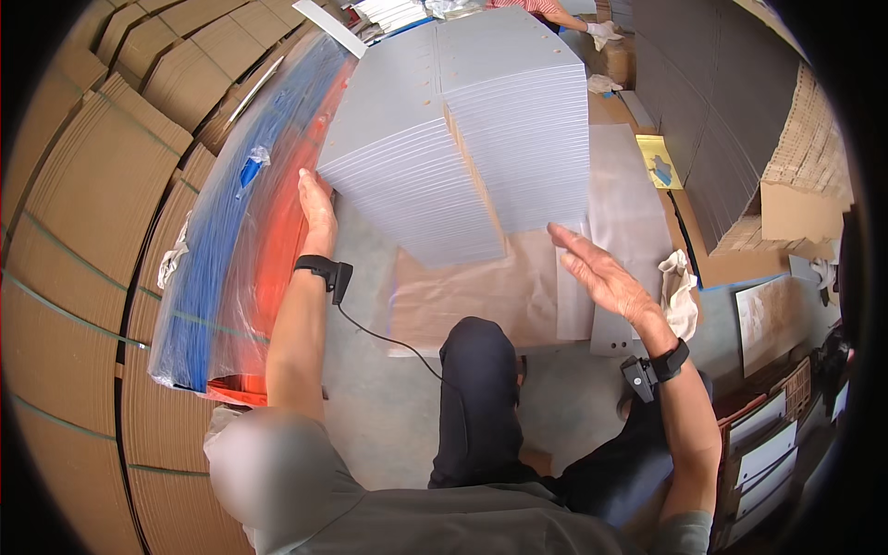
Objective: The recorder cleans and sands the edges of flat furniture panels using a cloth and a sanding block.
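A tall stack of flat boards, grey on top with pale edges, stands before me. A brown strip runs down between its two halves. My left hand is upright at the stack's left corner, fingers stretched out and nothing in it; whether it touches the boards I cannot tell. At the stack's lower right side, my right hand has its fingers straight, pointing toward the boards, and holds nothing. Brown sheeting lies under and in front of the stack.
Strapped cardboard stacks line the left, beside plastic-wrapped blue and red bundles. Large grey boards stand at the right. A crumpled white glove lies near my right wrist. Another person's gloved hand shows at the back.
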Available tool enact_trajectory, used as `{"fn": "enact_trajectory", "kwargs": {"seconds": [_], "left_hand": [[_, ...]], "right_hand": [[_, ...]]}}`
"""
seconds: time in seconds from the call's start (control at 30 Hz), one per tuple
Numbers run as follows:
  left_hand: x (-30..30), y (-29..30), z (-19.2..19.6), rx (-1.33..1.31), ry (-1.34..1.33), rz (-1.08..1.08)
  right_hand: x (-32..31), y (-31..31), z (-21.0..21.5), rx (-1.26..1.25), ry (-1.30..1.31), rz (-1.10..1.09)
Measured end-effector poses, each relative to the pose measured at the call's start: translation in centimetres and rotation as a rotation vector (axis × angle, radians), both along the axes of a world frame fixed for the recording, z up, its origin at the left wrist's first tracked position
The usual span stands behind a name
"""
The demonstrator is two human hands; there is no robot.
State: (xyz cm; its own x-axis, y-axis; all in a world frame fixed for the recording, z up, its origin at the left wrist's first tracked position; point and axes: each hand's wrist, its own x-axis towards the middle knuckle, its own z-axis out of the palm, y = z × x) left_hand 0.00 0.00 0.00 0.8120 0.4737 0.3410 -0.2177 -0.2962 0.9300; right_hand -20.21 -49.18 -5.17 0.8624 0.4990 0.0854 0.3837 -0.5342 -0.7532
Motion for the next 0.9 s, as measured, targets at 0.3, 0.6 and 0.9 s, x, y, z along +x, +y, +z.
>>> {"fn": "enact_trajectory", "kwargs": {"seconds": [0.3,0.6,0.9], "left_hand": [[-0.8,-3.3,-0.2,-0.283,-0.053,-0.182],[-1.6,-1.6,-0.4,-0.181,-0.033,-0.255],[-1.3,-1.2,-0.8,-0.108,-0.017,-0.263]], "right_hand": [[11.7,8.3,2.6,0.539,-0.066,-0.237],[16.5,12.3,2.3,0.665,-0.012,-0.218],[17.8,15.6,2.8,0.652,-0.045,-0.168]]}}
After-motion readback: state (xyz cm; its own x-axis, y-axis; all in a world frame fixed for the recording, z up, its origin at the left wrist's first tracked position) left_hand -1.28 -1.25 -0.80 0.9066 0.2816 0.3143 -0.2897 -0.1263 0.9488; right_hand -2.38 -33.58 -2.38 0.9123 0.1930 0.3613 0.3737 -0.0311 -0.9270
